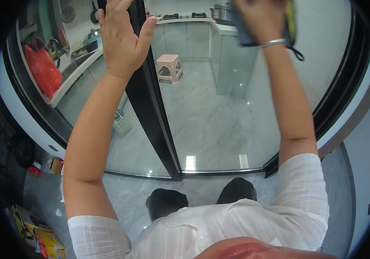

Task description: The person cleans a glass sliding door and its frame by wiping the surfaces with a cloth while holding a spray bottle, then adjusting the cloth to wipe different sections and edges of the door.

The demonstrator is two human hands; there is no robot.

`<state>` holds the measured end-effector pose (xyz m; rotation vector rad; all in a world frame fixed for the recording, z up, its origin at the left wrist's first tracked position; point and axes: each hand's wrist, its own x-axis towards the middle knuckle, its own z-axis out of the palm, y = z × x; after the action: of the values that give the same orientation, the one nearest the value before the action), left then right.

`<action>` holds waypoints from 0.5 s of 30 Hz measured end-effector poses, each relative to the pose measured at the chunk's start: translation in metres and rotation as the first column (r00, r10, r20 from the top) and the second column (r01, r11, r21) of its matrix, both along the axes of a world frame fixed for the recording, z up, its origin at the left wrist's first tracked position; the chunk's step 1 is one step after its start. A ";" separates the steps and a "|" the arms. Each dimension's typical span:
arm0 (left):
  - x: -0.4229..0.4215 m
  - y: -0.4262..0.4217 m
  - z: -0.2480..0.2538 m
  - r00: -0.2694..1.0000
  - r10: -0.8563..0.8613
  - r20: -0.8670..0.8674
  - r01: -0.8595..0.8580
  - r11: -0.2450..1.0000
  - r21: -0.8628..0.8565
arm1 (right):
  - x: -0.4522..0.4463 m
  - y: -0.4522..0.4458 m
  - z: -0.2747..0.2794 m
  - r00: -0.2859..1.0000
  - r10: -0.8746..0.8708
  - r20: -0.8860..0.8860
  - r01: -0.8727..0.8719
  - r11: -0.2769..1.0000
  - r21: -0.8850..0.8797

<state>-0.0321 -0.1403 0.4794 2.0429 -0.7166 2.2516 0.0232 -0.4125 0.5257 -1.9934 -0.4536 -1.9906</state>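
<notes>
My left hand (122,41) is raised at the upper left, fingers stretched out and palm flat against the sliding glass door, beside its black frame (152,99). Nothing is in it. At the top right my right hand (264,21), a silver bangle at the wrist, holds a dark grey cloth (247,36) with a yellow edge and a black hanging loop. The cloth is against or very near the glass pane (202,125); hand and cloth are smeared by motion, and the fingertips are cut off by the top edge.
Through the glass I see a kitchen with a pink stool (169,68), a grey pot (224,14) on the counter, a red bag (43,71) and a woven basket (122,123). A yellow box (51,244) stands on the floor at lower left. The door track (219,172) runs before my feet.
</notes>
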 end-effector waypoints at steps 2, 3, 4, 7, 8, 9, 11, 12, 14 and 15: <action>0.001 0.002 0.000 1.000 0.004 0.005 -0.004 1.000 0.005 | -0.014 0.050 -0.029 0.996 -0.075 0.042 0.084 0.947 -0.311; -0.001 0.001 0.001 1.000 0.005 0.004 -0.005 1.000 0.014 | 0.014 0.061 -0.063 0.970 0.175 0.168 -0.094 0.909 -0.406; -0.003 0.000 0.002 1.000 0.007 0.003 -0.007 1.000 0.022 | 0.003 0.070 -0.091 0.986 0.155 0.068 -0.100 0.856 -0.507; -0.001 0.002 0.002 1.000 0.002 -0.009 -0.001 1.000 0.013 | -0.008 0.072 -0.177 0.793 0.195 -0.577 -0.555 0.623 -0.551; -0.001 0.002 0.001 1.000 -0.001 -0.018 0.001 1.000 0.008 | 0.002 0.066 -0.215 0.673 0.323 -0.666 -0.716 0.511 -0.476; -0.005 0.001 0.000 0.998 0.017 -0.055 -0.017 1.000 -0.001 | 0.011 0.060 -0.252 0.520 0.414 -0.748 -0.846 0.371 -0.383; -0.014 -0.003 0.000 0.992 0.056 -0.117 -0.059 0.998 -0.024 | 0.012 0.030 -0.289 0.636 0.245 -0.732 -0.771 0.178 -0.611; -0.015 -0.003 0.000 0.992 0.046 -0.121 -0.050 0.998 -0.025 | 0.010 0.010 -0.291 0.666 0.184 -0.723 -0.746 0.156 -0.648; -0.014 -0.002 0.001 0.991 0.035 -0.126 -0.038 0.999 -0.025 | 0.019 -0.034 -0.281 0.660 0.210 -0.721 -0.749 0.123 -0.651; -0.015 -0.003 0.002 0.992 0.026 -0.127 -0.030 0.999 -0.029 | 0.018 -0.053 -0.263 0.745 0.225 -0.627 -0.665 0.183 -0.724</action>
<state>-0.0476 -0.1436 0.4815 2.1715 -0.6445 2.1087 0.0409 -0.4658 0.2627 -2.2114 -2.2204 -0.8011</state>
